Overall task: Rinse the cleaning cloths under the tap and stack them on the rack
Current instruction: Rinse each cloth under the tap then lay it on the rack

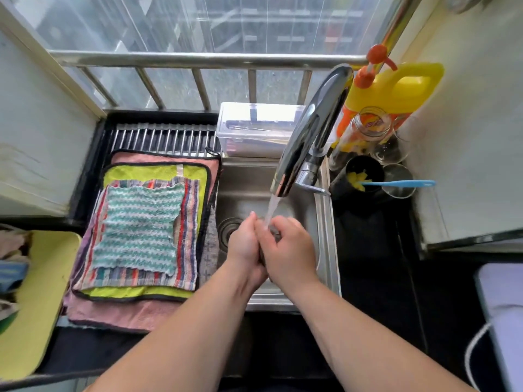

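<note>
Water runs from the chrome tap [305,137] into the steel sink [322,222]. Under the stream, my left hand [246,244] and my right hand [288,250] are pressed together, squeezing a small dark grey cloth [275,235] that is almost hidden between them. On the metal rack [164,137] left of the sink lies a flat stack of cloths: a teal-and-white zigzag cloth [138,227] on top, a striped cloth [186,250] under it, then a lime-green cloth [141,172] and a pink cloth [127,312] at the bottom.
A yellow tray [48,278] with several bunched cloths sits at the far left. A clear plastic box [254,128] stands behind the sink. A yellow detergent jug [396,89], a glass jar [368,128], cups and a blue brush [402,183] crowd the right of the tap.
</note>
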